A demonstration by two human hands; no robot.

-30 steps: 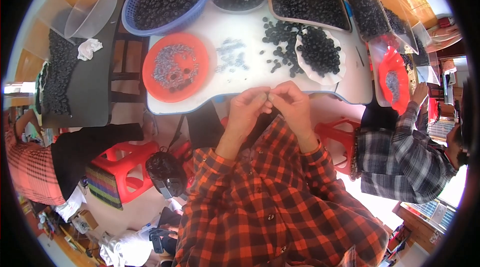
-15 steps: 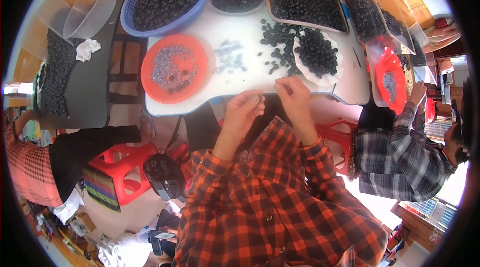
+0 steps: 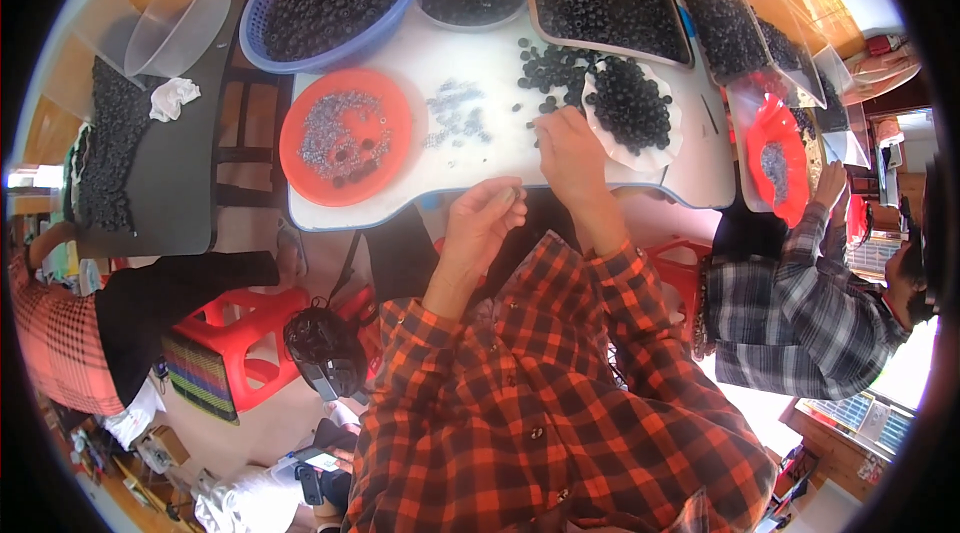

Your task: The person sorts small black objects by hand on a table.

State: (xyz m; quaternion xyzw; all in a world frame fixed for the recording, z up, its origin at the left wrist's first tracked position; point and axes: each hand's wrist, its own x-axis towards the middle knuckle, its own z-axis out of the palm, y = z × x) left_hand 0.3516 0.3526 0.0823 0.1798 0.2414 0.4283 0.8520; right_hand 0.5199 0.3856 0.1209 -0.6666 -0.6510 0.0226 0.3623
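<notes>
The near edge of the white table point(image 3: 480, 51), trimmed in blue, curves inward before the person. The left hand point(image 3: 485, 220) is just off that edge, its fingers curled with thumb and forefinger tips close together; I cannot tell whether they grip anything. The right hand point(image 3: 570, 155) reaches over the edge, fingertips bunched at the nearest loose black pieces point(image 3: 550, 71); whether one is grasped I cannot tell. That pile lies between the metal tray point(image 3: 620, 52) behind and the right hand, running up against the scalloped white plate point(image 3: 645, 159) on the right, so room there is tight. Leftward, bare white surface shows around the scattered clear pieces point(image 3: 457, 115), as far as the orange plate point(image 3: 398, 148). At lower left, a dark handheld device point(image 3: 318, 481) bears a pale patch, too small to read.
</notes>
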